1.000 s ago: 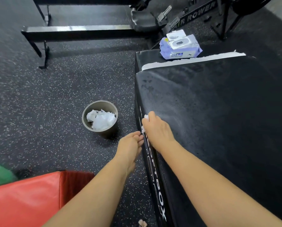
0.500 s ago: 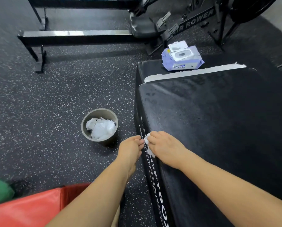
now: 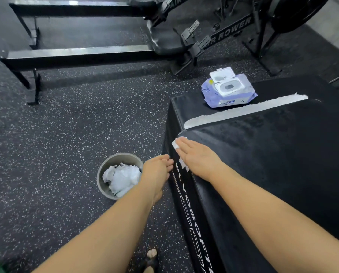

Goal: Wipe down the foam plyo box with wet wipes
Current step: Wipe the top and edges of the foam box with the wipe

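The black foam plyo box (image 3: pixel 273 164) fills the right half of the view, with white lettering down its left side. My right hand (image 3: pixel 198 157) lies flat on the box's left top edge, pressing a white wet wipe (image 3: pixel 175 143) that shows under the fingertips. My left hand (image 3: pixel 156 172) rests against the box's left side just below the edge, fingers together, holding nothing that I can see. A purple pack of wet wipes (image 3: pixel 228 91) sits on the box's far end with its lid flipped up.
A grey bin (image 3: pixel 105 174) with several used wipes stands on the speckled rubber floor left of the box. A strip of white tape (image 3: pixel 243 111) crosses the box top. An air rower (image 3: pixel 229 32) and its long rail (image 3: pixel 76 56) stand behind. A foot shows at the bottom.
My right hand has slid forward along the box's left edge with the wipe, its fingers now flat. The view has tilted up, so the red pad has left the frame.
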`<move>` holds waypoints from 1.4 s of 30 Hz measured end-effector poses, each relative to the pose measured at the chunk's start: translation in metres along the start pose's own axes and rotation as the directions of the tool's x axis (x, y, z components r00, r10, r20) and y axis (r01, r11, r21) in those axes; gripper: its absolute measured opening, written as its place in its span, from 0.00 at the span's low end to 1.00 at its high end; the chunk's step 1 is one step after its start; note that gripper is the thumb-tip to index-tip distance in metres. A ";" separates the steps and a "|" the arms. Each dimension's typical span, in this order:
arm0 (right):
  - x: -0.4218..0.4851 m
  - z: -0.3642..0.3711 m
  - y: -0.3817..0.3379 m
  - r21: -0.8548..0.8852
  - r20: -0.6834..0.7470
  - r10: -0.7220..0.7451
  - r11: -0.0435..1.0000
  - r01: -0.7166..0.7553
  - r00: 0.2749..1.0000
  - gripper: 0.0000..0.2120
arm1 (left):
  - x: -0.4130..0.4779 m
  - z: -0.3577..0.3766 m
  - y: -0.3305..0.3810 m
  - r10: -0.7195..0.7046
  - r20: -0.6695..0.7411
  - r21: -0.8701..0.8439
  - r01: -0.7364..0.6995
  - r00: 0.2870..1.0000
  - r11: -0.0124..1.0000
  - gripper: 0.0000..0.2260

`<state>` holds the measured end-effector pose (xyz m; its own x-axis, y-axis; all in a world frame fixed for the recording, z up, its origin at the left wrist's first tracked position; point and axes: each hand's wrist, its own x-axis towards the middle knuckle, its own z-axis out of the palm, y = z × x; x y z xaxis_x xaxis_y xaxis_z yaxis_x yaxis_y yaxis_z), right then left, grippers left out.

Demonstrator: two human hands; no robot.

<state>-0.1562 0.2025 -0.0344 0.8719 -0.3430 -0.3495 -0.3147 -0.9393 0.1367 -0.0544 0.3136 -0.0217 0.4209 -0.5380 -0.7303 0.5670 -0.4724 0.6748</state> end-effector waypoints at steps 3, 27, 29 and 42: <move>0.023 -0.001 0.006 0.105 -0.047 0.106 0.989 -0.100 0.993 0.26 | 0.014 0.000 0.014 -0.011 0.005 0.004 0.011 1.000 1.000 0.12; 0.016 0.005 0.015 0.417 -0.087 0.326 0.870 -0.263 0.941 0.33 | 0.046 0.024 0.035 -0.024 0.006 0.022 0.024 1.000 0.999 0.13; 0.015 0.007 0.021 0.423 -0.091 0.342 0.864 -0.275 0.935 0.32 | 0.049 0.026 0.041 -0.016 0.002 0.018 0.016 1.000 1.000 0.12; 0.028 -0.036 0.059 0.589 -0.275 0.413 0.786 -0.187 0.868 0.31 | 0.064 0.059 0.104 -0.025 0.365 0.186 -0.047 0.931 0.981 0.07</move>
<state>-0.1372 0.1377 -0.0031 0.7303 -0.6831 0.0077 -0.6318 -0.6797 -0.3727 -0.0105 0.1888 0.0075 0.1191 -0.7441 -0.6574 0.4051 -0.5681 0.7164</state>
